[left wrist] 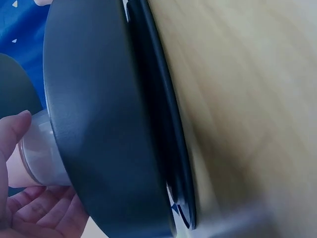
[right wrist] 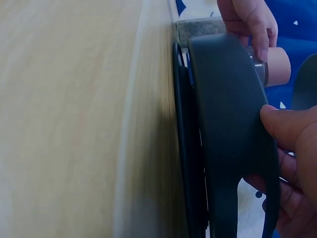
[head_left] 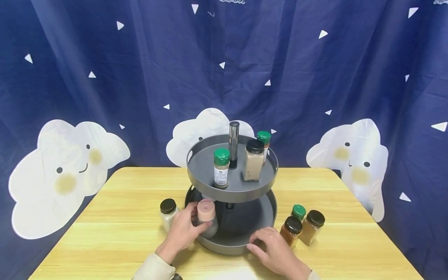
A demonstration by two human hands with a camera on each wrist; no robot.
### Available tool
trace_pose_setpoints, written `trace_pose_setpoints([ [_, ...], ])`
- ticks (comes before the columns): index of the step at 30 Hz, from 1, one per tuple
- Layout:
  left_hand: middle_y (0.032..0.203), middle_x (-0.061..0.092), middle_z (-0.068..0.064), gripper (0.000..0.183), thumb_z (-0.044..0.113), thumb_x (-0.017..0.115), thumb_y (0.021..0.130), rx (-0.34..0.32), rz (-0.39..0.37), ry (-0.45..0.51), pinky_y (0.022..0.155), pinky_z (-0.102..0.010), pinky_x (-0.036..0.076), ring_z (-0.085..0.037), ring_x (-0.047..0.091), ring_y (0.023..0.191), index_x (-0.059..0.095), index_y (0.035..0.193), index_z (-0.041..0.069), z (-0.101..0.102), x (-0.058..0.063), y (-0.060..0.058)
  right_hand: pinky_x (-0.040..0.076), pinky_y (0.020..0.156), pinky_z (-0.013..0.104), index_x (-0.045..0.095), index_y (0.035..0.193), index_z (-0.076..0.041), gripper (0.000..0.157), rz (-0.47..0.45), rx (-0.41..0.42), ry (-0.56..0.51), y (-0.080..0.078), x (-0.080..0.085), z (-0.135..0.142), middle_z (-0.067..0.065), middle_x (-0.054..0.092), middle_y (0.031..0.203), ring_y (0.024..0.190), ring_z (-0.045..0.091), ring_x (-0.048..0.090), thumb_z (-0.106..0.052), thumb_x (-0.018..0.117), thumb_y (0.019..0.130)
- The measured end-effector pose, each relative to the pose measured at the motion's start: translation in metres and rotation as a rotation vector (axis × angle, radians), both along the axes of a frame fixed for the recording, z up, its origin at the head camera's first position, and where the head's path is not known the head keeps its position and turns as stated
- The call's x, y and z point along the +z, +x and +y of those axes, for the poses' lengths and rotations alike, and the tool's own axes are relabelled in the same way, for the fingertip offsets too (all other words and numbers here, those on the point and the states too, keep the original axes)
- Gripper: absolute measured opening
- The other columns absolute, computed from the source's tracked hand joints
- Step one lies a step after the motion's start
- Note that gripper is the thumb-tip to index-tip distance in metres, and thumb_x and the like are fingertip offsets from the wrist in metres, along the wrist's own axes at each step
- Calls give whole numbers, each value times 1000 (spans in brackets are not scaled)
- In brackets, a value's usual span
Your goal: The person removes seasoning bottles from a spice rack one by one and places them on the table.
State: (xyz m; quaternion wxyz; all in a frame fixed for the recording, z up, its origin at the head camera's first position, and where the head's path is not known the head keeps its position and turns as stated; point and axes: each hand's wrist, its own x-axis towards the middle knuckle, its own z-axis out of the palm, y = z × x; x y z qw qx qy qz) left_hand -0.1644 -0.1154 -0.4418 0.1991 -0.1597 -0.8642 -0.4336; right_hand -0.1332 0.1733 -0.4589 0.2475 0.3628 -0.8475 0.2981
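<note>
My left hand (head_left: 182, 229) holds a clear jar with a pink cap (head_left: 206, 210), thumb on one side and fingers on the other. This jar stands upright at the left of the lower tray (head_left: 241, 227) of a dark grey two-tier rack. In the left wrist view, the tray wall (left wrist: 99, 114) hides the jar's lower part. My right hand (head_left: 274, 249) grips the lower tray's front right rim. The right wrist view has its thumb (right wrist: 282, 124) on the rim, with fingers behind the wall near a cut-out handle.
The upper tray (head_left: 232, 193) bears two green-capped spice jars (head_left: 221, 171) (head_left: 264, 140) and a black-capped jar (head_left: 253, 163) around a central post (head_left: 233, 144). A black-lidded white jar (head_left: 168, 214) stands left of the rack. Right of it stand several jars, one green-capped (head_left: 299, 212).
</note>
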Motion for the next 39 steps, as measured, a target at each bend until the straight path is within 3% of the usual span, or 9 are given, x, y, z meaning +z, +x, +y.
trace_pose_setpoints([
  [11,97,70,-5,51,27,85,73,-13,-24,47,74,-25,57,-19,68,88,61,111,2,-3,7,1,50,73,28,64,83,-23,18,0,3,-3,0,0,0,-22,60,83,80,2,57,-16,80,79],
  [25,96,71,-2,49,15,86,70,-28,-19,107,76,-24,57,-14,69,88,62,112,6,-4,18,7,49,72,28,63,83,-24,19,-9,0,-4,-1,-1,1,-23,58,83,80,1,56,-17,80,79],
  [39,95,71,-5,49,13,86,69,-36,59,105,73,-24,58,-17,70,87,62,111,3,-4,26,10,50,72,28,63,84,-25,18,-15,1,-1,0,0,2,-22,58,83,80,2,57,-18,80,80],
])
